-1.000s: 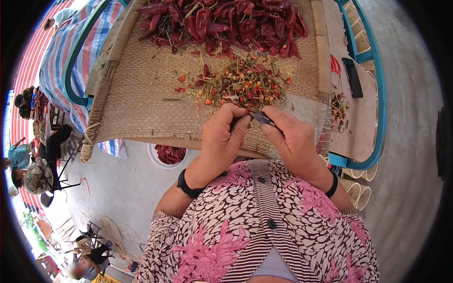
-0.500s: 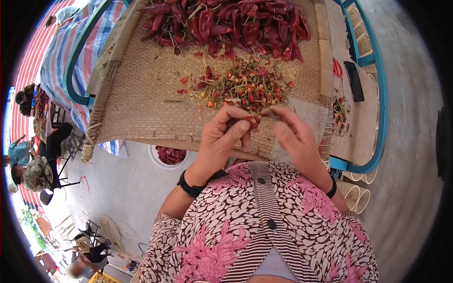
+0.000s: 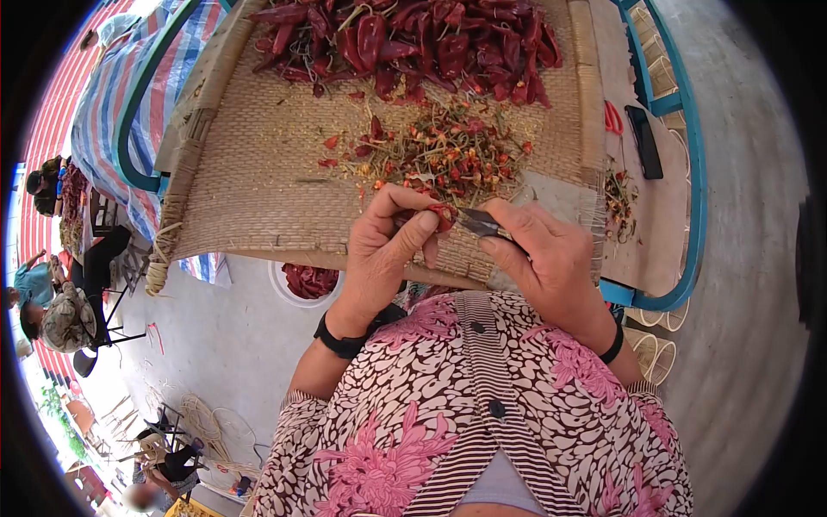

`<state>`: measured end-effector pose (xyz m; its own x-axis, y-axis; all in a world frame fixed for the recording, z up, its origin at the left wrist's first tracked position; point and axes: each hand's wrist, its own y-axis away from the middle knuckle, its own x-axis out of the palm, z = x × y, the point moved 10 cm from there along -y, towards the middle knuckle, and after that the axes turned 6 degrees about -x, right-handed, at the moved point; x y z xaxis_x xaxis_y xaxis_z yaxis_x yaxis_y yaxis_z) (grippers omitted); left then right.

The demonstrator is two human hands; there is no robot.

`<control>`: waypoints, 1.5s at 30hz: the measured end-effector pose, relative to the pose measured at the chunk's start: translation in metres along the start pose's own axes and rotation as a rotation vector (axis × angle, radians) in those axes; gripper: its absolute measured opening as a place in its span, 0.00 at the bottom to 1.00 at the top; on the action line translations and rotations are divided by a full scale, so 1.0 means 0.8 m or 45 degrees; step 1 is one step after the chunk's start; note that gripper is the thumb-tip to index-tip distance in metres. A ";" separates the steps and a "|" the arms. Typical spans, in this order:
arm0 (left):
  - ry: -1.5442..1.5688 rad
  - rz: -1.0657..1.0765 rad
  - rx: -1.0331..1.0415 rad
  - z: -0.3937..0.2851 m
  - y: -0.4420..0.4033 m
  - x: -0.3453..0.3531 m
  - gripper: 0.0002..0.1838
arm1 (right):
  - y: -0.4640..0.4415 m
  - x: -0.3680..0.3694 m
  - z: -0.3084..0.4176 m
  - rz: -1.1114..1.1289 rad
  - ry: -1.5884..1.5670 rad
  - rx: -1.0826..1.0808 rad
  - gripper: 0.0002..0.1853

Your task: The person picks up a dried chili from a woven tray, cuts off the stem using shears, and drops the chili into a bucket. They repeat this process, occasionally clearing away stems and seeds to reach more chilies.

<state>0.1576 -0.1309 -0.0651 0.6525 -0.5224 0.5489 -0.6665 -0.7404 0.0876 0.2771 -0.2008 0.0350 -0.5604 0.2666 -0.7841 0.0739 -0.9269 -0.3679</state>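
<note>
Floor: grey concrete (image 3: 741,155), open to the right, with seated people at the far left, one in camouflage (image 3: 71,319).
Work surface: woven mat (image 3: 258,198) framed by blue metal tubing (image 3: 696,198).
Left hand (image 3: 379,250): thumb and forefinger pinched on a red pepper (image 3: 444,217), held above the mat's near edge.
Right hand (image 3: 547,252): closed around a dark blade (image 3: 482,222), its tip pointing at the pepper; whether they touch, I cannot tell.
Scrap pile: stems and red bits (image 3: 465,151), just beyond the hands.
Pepper heap: dried red pods (image 3: 413,43) at the mat's far end.
Right side: black phone (image 3: 643,142) beside red-handled scissors (image 3: 612,117).
Below, left: white basin (image 3: 297,302) containing more red pods (image 3: 310,280).
</note>
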 end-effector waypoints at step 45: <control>-0.006 0.094 -0.318 0.032 0.003 0.016 0.13 | 0.009 0.019 -0.016 0.081 -0.154 0.005 0.18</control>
<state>0.1733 -0.1503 -0.0795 0.6002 -0.5734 0.5576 -0.7802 -0.5732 0.2503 0.2795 -0.2003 0.0138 -0.6498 0.1739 -0.7399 0.1093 -0.9419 -0.3175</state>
